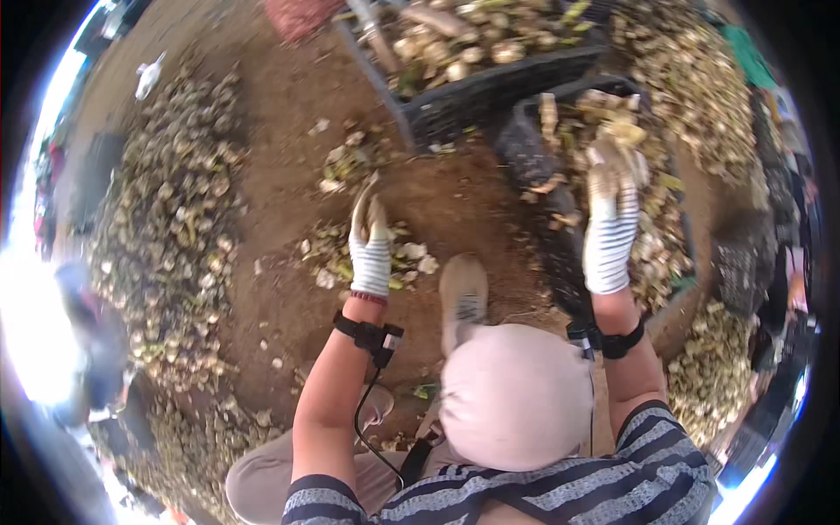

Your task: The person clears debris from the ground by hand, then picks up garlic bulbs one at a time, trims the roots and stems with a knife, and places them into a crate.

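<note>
My left hand (371, 241), in a white glove with thin dark stripes, reaches over the dirt floor with its fingers stretched out and nothing visible in them. Beneath and around it lies a small heap of garlic bulbs and stalks (413, 262). My right hand (614, 210), gloved the same way, is over a dark plastic crate (547, 232) full of garlic (661, 241). Its fingers are blurred among pale and yellowish pieces, so I cannot tell whether they grip one.
A larger dark crate (503, 96) with garlic stands ahead. A broad garlic pile (179, 192) spreads on the left, another pile (700, 83) at the far right. A red mesh sack (299, 16) lies at the far edge. My bent knee (516, 398) and shoe (464, 293) are between my arms.
</note>
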The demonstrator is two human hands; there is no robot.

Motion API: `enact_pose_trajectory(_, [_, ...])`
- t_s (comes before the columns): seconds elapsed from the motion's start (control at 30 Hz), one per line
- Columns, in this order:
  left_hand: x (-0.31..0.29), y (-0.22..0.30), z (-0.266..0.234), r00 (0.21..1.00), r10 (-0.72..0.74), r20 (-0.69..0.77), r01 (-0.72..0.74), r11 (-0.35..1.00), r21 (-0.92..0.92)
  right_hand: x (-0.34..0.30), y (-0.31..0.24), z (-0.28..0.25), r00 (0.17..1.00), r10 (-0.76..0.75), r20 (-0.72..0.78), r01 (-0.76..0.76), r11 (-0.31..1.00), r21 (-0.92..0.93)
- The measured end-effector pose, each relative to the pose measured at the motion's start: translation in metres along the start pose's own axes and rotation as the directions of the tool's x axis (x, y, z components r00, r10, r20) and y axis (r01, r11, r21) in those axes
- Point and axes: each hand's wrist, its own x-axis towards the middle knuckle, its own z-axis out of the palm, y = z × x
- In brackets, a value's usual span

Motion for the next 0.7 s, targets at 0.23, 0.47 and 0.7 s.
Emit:
enact_pose_trajectory(0.23, [0.073, -0.054, -0.15, 0.93, -0.077, -0.359, 0.165, 0.961, 0.221, -0.022, 0.148, 0.203, 0.764, -0.007, 0.645, 0.172, 0.966, -0.194])
enact_pose_trajectory(0.47, [0.179, -0.099, -0.127, 0.983, -0.093, -0.157, 0.177, 0.696, 0.695, 0.007, 0.211, 0.318, 0.937, -0.003, 0.348, 0.174, 0.87, -0.462])
enact_pose_trajectory(0.7, [0.152, -0.129, -0.105, 0.989, -0.076, -0.13, 0.095, 0.985, 0.142, -0.043, 0.184, 0.358, 0.873, 0.004, 0.488, 0.072, 0.988, -0.136])
